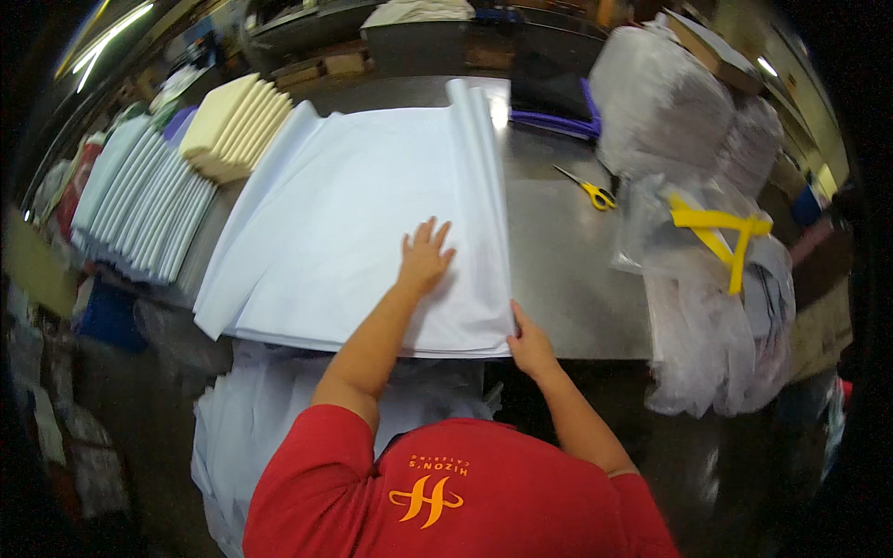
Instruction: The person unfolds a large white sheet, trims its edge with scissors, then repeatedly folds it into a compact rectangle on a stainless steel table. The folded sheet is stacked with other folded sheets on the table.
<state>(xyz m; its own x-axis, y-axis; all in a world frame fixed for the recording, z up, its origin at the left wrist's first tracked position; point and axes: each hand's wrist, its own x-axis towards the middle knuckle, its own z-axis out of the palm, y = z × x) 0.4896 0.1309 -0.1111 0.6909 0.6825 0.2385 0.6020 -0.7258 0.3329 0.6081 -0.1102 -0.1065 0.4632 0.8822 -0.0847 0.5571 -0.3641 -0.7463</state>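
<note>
A large white cloth (363,209) lies in layers on a metal table before me. Its left side is loosely folded over, and rounded folds run along its right side. My left hand (424,261) rests palm down on the cloth, fingers spread. At the near right corner, my right hand (533,345) grips the cloth's edge, with some of its fingers hidden. More pale fabric (244,418) hangs or lies below the table's near edge, partly covered by my left arm.
The metal table (565,279) bears yellow-handled scissors (598,196) to the right. Beyond are a black and purple folded item (554,104) and plastic-wrapped bundles (663,104). Yellow strips (725,227) lie on clear plastic. Stacks of folded light-blue cloths (139,202) and cream cloths (234,129) stand left.
</note>
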